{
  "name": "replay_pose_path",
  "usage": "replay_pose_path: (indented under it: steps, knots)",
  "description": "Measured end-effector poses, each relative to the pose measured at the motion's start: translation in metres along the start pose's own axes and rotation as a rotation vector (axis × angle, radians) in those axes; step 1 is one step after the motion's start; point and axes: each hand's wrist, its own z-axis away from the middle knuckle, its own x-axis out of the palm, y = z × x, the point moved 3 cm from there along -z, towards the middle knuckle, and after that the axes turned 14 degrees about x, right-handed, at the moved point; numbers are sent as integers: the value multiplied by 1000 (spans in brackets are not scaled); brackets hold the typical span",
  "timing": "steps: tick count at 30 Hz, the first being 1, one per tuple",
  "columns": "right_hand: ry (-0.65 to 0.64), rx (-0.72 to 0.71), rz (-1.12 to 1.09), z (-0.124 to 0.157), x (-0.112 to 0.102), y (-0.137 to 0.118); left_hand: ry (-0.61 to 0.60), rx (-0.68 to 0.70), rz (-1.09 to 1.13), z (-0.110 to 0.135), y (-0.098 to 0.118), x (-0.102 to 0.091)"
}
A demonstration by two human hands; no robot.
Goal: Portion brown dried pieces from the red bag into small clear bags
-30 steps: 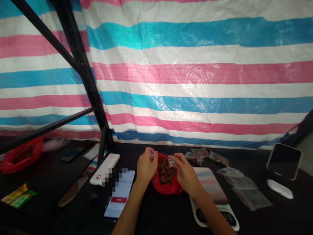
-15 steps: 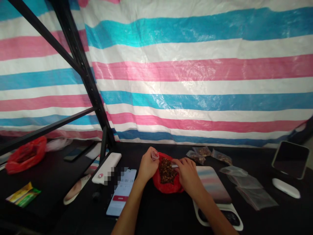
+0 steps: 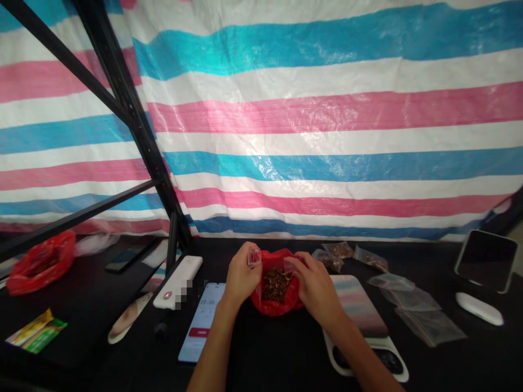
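Note:
A red plastic bag (image 3: 273, 305) full of small brown pieces lies open on the black table (image 3: 102, 305) between my hands. My left hand (image 3: 241, 277) is closed, pinching a small clear pouch (image 3: 254, 256) at the bag's left rim. My right hand (image 3: 314, 288) rests on the bag's right side with fingers curled over the opening; whatever they hold is hidden. A flat scale (image 3: 359, 310) with a pastel top lies under my right forearm.
A phone (image 3: 200, 326) showing a timer lies left of the bag, beside a white power bank (image 3: 177, 275). Filled small pouches (image 3: 337, 253) and empty clear ones (image 3: 420, 316) sit to the right. Another red bag (image 3: 41, 261) lies far left. A striped tarp (image 3: 327, 125) hangs behind.
My left hand raised the small pouch slightly at the bag's rim. My right hand shifted a little over the bag's opening. The view tilted slightly.

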Motion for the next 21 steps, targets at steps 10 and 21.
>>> replay_pose_path:
  steps: [10, 21]
  knots:
    - [-114, -69, 119, 5, 5, -5, -175, -108, -205, 3, -1, 5]
    - [-189, -81, 136, 3, 6, -3, -125, -489, -334, 15, -4, -12]
